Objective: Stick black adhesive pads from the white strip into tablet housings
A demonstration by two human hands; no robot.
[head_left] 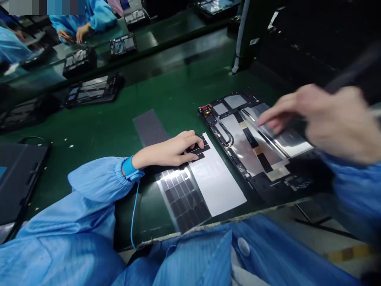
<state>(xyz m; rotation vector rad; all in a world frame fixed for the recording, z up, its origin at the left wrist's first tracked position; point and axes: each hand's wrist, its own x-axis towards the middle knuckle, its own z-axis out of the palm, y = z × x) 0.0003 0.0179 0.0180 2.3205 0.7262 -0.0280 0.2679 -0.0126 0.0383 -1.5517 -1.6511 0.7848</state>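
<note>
My left hand (171, 151) lies with its fingers stretched out on a white sheet (223, 188) bearing black rectangular stickers (200, 147). A strip of dark rectangular pieces (184, 198) under clear film sits beside it, partly beneath the white sheet. My right hand (330, 119), smeared by motion, is over the right part of an opened tablet (251, 141). A long dark tool (354, 67), blurred, passes through its closed fingers; its kind is unclear. Silver battery panels, a black ribbon cable and circuit parts show inside the tablet.
A dark grey strip (151, 127) extends behind my left hand. More opened devices (92, 90) stand along the green bench (175, 87), and a dark case (20, 178) is at left. Across the bench are a co-worker's hands (80, 33). A post (240, 37) rises behind the tablet.
</note>
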